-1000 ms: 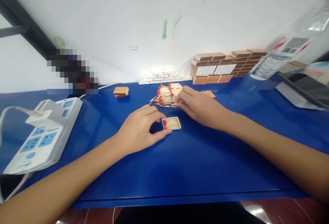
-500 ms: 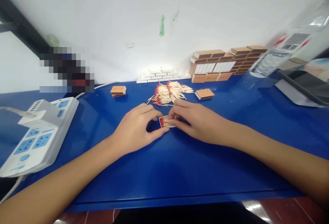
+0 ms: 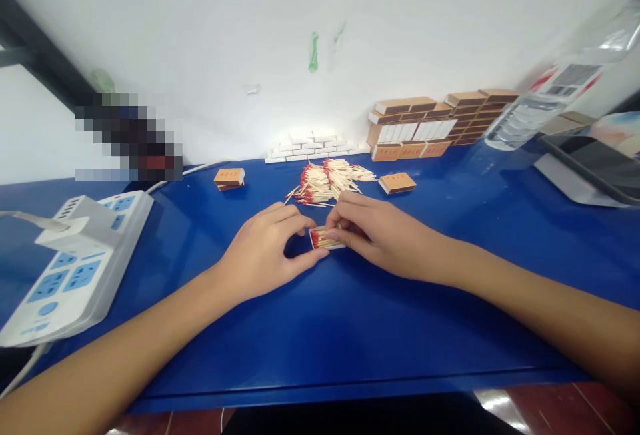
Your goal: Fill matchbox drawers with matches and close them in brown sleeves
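Note:
A small white matchbox tray (image 3: 342,244) with red-tipped matches (image 3: 320,240) inside lies on the blue table (image 3: 320,328). My left hand (image 3: 267,248) steadies its left end between thumb and index finger. Over the tray's right part, my right hand (image 3: 383,232) is closed in a pinch on matches, its fingertips low among them. The fingers hide how many it grips. Just behind the hands spreads a heap of loose matches (image 3: 333,178), most heads pointing left. One closed matchbox (image 3: 397,183) sits right of the heap, and a small stack of matchboxes (image 3: 229,178) sits left of it.
Along the wall stand stacked white trays (image 3: 305,148) and a wall of brown matchboxes (image 3: 413,150). At right are a clear plastic bottle (image 3: 530,112) and a dark tray-like object (image 3: 595,165). A power strip (image 3: 85,265) with a plugged-in charger and cables occupies the left.
My right fingertips have lowered slightly and shifted a little left over the matches in the tray. My left hand keeps its place at the tray's end.

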A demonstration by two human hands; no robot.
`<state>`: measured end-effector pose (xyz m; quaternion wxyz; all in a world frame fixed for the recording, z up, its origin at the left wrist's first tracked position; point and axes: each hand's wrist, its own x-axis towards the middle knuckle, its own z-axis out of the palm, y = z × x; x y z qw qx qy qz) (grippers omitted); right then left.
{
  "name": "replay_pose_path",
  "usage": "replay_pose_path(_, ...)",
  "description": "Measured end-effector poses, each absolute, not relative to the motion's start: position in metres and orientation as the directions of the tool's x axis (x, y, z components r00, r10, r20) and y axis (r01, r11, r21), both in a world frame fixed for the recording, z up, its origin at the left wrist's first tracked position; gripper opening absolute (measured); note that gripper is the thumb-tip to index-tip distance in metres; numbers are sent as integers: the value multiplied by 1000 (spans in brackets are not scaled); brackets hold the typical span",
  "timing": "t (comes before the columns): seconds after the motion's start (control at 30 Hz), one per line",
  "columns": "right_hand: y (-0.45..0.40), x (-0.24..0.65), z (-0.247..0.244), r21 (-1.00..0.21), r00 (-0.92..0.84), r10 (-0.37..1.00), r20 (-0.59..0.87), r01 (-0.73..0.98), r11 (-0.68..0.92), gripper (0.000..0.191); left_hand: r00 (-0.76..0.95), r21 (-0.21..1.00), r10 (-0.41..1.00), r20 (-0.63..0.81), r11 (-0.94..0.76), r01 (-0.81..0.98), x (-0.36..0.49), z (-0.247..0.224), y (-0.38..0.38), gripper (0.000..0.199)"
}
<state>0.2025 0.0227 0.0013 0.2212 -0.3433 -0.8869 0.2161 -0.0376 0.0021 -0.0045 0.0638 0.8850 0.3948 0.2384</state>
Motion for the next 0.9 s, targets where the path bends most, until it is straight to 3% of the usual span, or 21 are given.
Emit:
replay_pose_path(0.37,27,211,-1,-433,-659,684,313,543,720,16,570,302,730,376,-678,670,-37,-4,2,26)
replay_pose_path(0.47,26,214,5,-414,-680,685,262,562,716,14,572,305,728,376,-681,666,-38,-4,1,27)
replay_pose_path(0.6,26,216,8,-436,-712,677,183,559,706,12,572,311,733,369,-677,667,-38,-4,2,28)
replay_pose_path(0.9,24,213,6,-469,-705,680,202,539,699,17,577,309,731,363,-679,666,-37,-4,2,28)
